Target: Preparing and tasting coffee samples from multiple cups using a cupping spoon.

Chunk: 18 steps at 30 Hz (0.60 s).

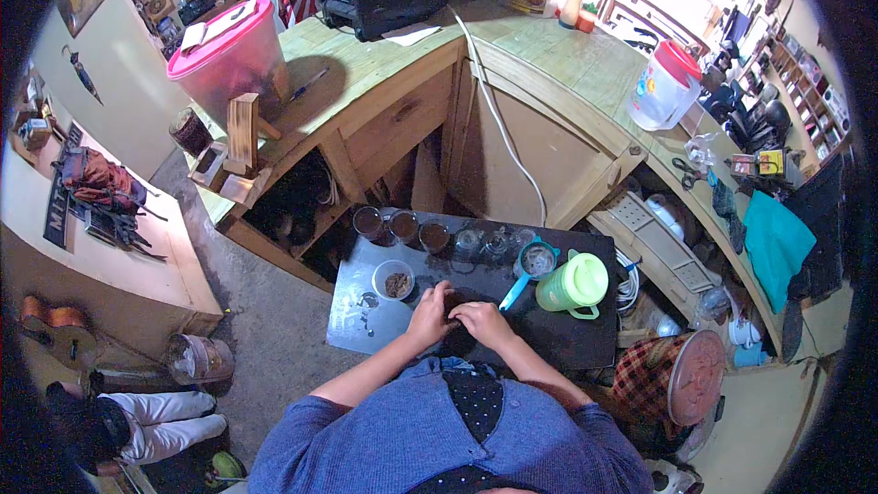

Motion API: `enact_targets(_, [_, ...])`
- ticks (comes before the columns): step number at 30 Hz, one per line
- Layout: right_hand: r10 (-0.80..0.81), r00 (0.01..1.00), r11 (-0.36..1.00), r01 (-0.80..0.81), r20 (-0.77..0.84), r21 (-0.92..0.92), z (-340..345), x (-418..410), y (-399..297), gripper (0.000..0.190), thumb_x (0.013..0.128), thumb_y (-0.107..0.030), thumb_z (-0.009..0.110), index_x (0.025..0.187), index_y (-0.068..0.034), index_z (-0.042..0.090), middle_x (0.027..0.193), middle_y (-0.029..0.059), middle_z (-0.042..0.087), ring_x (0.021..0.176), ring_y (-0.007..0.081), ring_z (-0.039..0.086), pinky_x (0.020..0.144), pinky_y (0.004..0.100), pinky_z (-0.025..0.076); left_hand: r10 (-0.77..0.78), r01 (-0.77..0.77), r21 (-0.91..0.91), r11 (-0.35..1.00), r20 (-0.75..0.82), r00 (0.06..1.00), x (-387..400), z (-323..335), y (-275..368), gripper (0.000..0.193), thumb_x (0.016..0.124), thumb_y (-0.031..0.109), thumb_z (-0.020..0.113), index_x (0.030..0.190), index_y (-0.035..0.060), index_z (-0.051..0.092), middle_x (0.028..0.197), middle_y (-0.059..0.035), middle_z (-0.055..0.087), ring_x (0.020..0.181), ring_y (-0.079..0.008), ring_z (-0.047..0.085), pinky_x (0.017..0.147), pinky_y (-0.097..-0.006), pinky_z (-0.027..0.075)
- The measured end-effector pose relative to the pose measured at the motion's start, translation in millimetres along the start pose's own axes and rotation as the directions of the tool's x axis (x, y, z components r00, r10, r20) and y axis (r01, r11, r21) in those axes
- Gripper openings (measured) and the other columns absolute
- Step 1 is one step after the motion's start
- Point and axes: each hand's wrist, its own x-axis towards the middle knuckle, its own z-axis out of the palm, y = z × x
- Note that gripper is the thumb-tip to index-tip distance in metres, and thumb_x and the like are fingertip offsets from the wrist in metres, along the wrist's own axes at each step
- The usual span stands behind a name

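My left hand (431, 315) and my right hand (482, 322) are close together above the near middle of a dark table (569, 343); whether something small is between the fingers cannot be made out. Left of them stands a clear plastic tub (393, 280) with brown bits in it. Along the far edge are several glasses with dark brown contents, among them a glass (434, 237), and several clear glasses, one of them a glass (469, 241). A teal-handled strainer (537, 259) rests near the right end, beside a green lidded plastic pitcher (573, 283).
Liquid is spilled on the table's left part. A wooden counter (384, 82) curves behind, with a pink-lidded bucket (230, 48) and a red-lidded clear container (664, 86). A white cable (504, 120) hangs down its front. A lidded bucket (696, 377) stands right; another person's legs (171, 418) show lower left.
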Motion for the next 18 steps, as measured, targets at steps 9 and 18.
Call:
enact_targets(9, [0.042,0.997,0.996,-0.047,-0.065,-0.075,-5,4,-1,0.011,0.085,-0.005,0.062,0.094,-0.004,0.068,0.094,0.0129,0.070,0.088,0.0310,0.068,0.076,0.0386,0.054,-0.020,0.019,0.022,1.000,0.027,0.999,0,-3,0,0.090,0.061,0.010,0.083,0.133,0.0012,0.030,0.119,-0.0197,0.061,0.112,-0.0403,0.053,0.095,-0.0456,0.045])
enact_targets(18, [0.006,0.991,0.995,-0.019,-0.137,-0.097,1,7,-6,0.009,0.084,-0.005,0.062,0.091,-0.004,0.068,0.091,0.0126,0.070,0.086,0.0315,0.066,0.077,0.0400,0.052,-0.008,0.007,0.020,1.000,0.050,0.999,4,-3,-1,0.091,0.061,0.013,0.083,0.134,-0.0001,0.029,0.119,-0.0193,0.061,0.113,-0.0414,0.052,0.096,-0.0461,0.044])
